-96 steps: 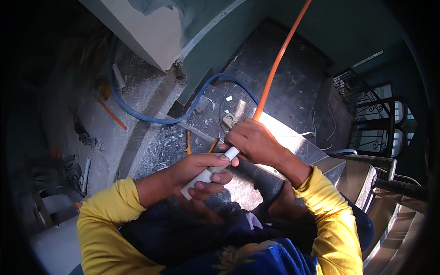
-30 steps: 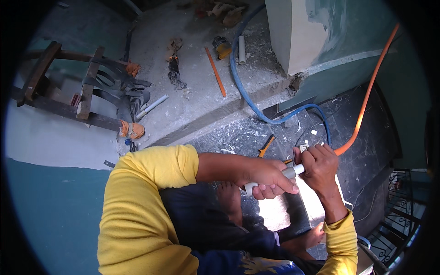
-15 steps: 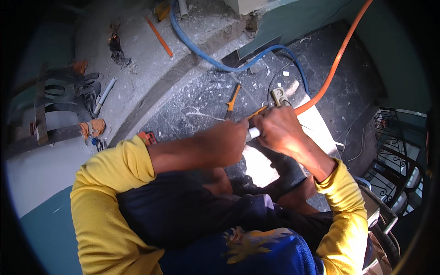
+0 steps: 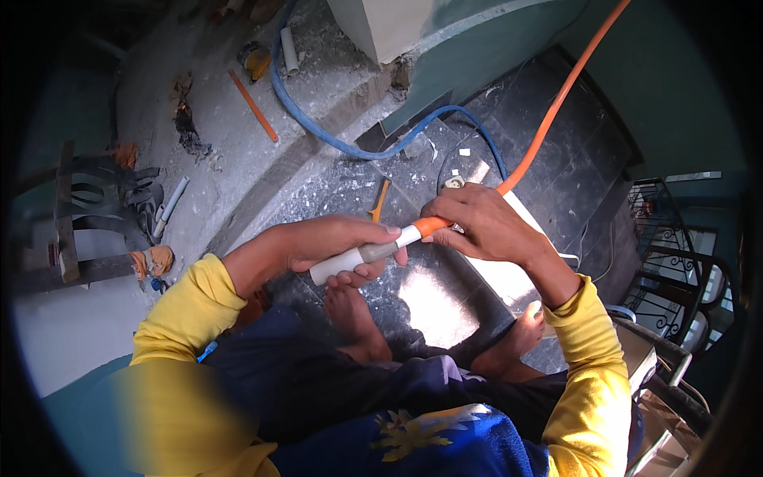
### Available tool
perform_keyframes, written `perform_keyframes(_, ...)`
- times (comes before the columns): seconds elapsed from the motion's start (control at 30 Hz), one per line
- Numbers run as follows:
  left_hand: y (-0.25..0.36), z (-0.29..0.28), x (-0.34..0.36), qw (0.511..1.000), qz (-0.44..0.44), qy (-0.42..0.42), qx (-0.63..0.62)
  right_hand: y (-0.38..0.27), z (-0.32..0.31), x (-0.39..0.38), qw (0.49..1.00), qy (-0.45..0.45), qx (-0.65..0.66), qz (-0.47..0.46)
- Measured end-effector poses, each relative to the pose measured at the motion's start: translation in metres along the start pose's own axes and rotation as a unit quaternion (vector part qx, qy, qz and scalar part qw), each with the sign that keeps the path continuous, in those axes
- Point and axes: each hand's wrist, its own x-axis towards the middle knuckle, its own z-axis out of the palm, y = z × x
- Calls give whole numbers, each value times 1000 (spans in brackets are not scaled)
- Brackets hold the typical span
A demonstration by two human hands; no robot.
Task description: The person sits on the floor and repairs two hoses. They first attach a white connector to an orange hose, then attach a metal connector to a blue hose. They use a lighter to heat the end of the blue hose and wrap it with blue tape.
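Observation:
My left hand [image 4: 338,242] grips a short white and grey pipe piece [image 4: 362,256] held level above the dark speckled floor [image 4: 342,183]. An orange pipe [image 4: 556,103] runs from the upper right down to that piece and meets its white end. My right hand [image 4: 485,226] closes around the orange pipe right at the joint. Both hands are close together, just above my bare feet [image 4: 354,314]. Yellow sleeves cover both forearms.
A blue hose [image 4: 334,143] curves across the floor beyond my hands. Yellow-handled pliers [image 4: 380,199] lie just behind the pipe. A thin orange rod [image 4: 253,105], a white tube [image 4: 171,208] and a dark wooden frame [image 4: 67,211] lie on the grey concrete at left. Metal chairs [image 4: 675,278] stand at right.
The view has swung, so the concrete area and wooden frame sit further left. Both hands stay together on the joined pipes; the white piece now shows more clearly under my left hand.

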Motion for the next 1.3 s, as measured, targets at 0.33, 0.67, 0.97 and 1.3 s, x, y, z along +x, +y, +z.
perform_keyframes(0.33,-2,15,7,974,35,100,198,-12,14,1,999,28,-30,-3)
perform_keyframes(0.67,-37,45,17,470,231,312,793,-11,18,19,925,-321,75,191)
perform_keyframes(0.97,-53,10,33,473,111,349,801,-4,84,19,956,-182,-39,225)
perform_keyframes(1.3,-54,3,24,677,5,273,683,-35,107,19,964,-155,-118,182)
